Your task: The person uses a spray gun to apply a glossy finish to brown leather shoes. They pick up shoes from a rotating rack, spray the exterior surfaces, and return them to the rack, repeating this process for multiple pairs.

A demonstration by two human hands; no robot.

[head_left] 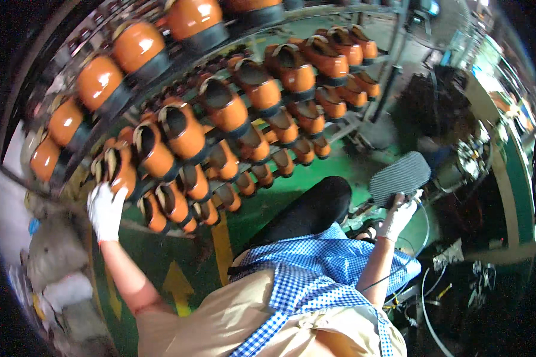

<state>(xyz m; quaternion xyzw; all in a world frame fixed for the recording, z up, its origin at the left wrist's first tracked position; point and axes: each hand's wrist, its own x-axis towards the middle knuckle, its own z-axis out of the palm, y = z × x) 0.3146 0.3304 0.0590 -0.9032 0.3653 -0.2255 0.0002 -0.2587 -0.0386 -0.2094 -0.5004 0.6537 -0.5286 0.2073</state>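
Note:
My left hand (105, 214), in a white glove, reaches to the left end of a shoe rack. Its fingers close around the lower end of a glossy orange shoe (122, 169) with a dark sole. My right hand (400, 219) wears a pale glove with the fingertips showing. It grips a flat grey ribbed piece (401, 178), rounded like the front of a shoe sole, tilted up to the right of my knee. Whether an upper is attached beneath it is hidden. More orange shoes (182, 131) stand in rows beside my left hand.
An upper rack tier (143, 83) carries large orange shoes across the top left. Grey sacks (56, 250) are piled at the left. Dark machinery (441, 113) and a green-sided bench (506, 160) stand at the right. A pale cable (427, 309) curves near my right side. Yellow arrows (178, 282) mark the green floor.

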